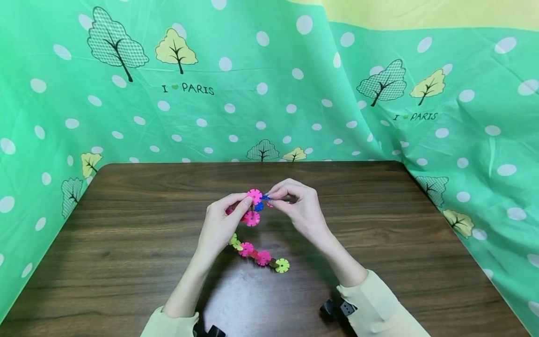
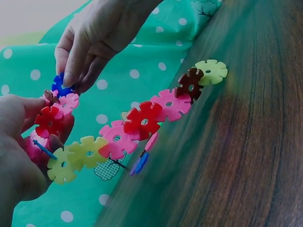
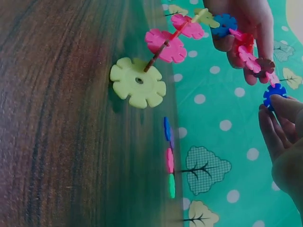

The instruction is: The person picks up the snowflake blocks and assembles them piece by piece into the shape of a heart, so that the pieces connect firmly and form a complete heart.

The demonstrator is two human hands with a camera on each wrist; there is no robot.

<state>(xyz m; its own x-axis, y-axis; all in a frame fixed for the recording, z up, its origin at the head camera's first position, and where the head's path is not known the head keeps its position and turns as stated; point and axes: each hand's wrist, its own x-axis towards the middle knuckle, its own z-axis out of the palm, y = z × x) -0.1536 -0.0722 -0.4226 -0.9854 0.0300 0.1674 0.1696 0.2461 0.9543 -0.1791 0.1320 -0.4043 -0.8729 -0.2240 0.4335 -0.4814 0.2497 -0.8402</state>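
A chain of slotted plastic snowflake discs in pink, red, brown, blue and yellow-green runs through my left hand (image 1: 219, 224), whose thumb and fingers grip it near its upper end. My right hand (image 1: 306, 210) pinches a blue snowflake disc (image 2: 61, 87) against the end pink disc (image 2: 69, 101); whether their slots are fully joined I cannot tell. From the left hand the rest of the chain trails down to the table, ending in a yellow-green disc (image 1: 282, 266). Part of the chain is hidden behind the left fingers.
A short separate row of discs, with blue, pink and green (image 3: 172, 186) ones, lies on the brown wooden table (image 1: 139, 234) beyond the hands. Green dotted cloth (image 1: 236, 93) hangs behind and beside the table. Black wrist devices (image 1: 332, 310) sit by the sleeves.
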